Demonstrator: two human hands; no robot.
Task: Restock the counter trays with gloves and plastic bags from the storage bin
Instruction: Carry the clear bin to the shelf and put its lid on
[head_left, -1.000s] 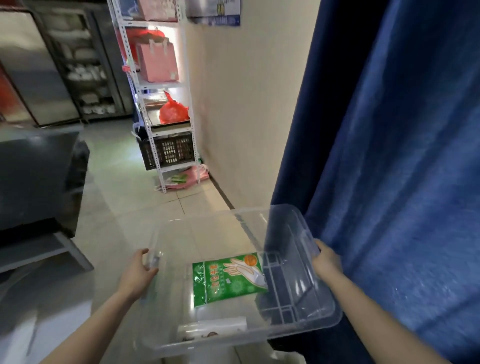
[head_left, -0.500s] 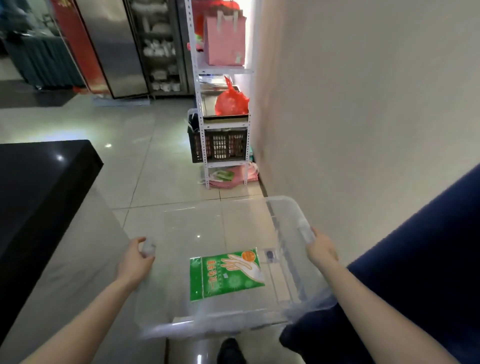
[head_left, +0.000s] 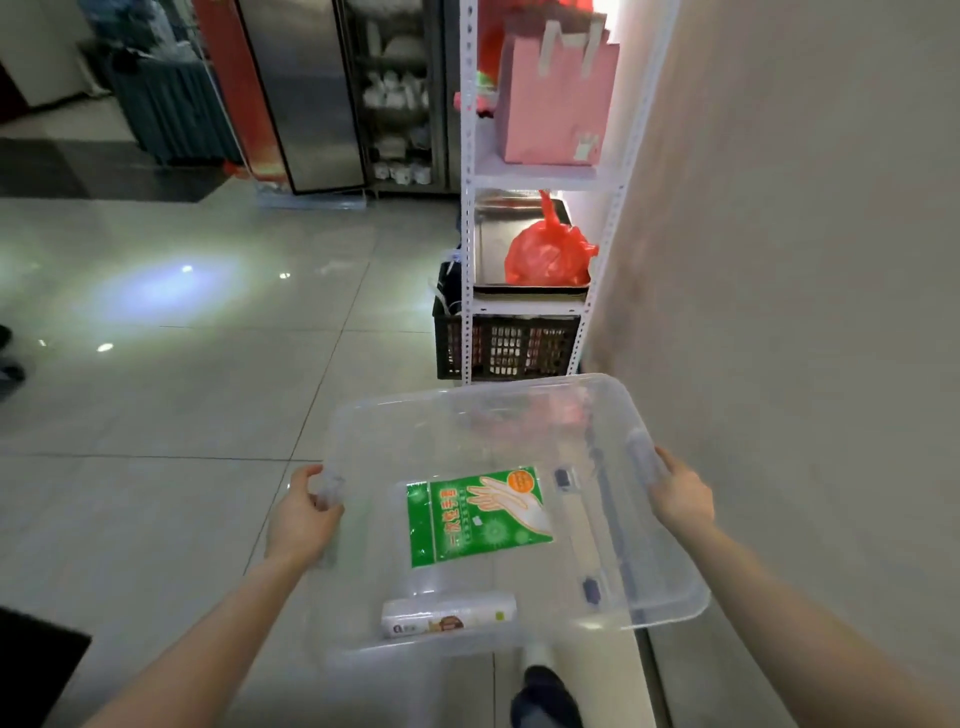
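Observation:
I carry a clear plastic storage bin (head_left: 467, 410) in front of me, above the tiled floor. My left hand (head_left: 304, 514) grips its left handle and my right hand (head_left: 678, 491) grips its right handle. Inside, a green pack of disposable gloves (head_left: 475, 517) lies flat in the middle of the bin's bottom. A small white roll pack of plastic bags (head_left: 449, 616) lies against the near wall. No counter trays are in view.
A white metal shelf (head_left: 530, 179) stands ahead along the beige wall (head_left: 805, 260), holding a pink paper bag (head_left: 556, 98), a red plastic bag (head_left: 545, 252) and a black crate (head_left: 506, 345). A steel cabinet (head_left: 311, 93) is farther back. My foot (head_left: 543, 691) shows below the bin.
I have walked forward past the blue curtain, which has left the view, and the dark counter at the left is almost out of view. The shelf is nearer. Both hands keep hold of the bin.

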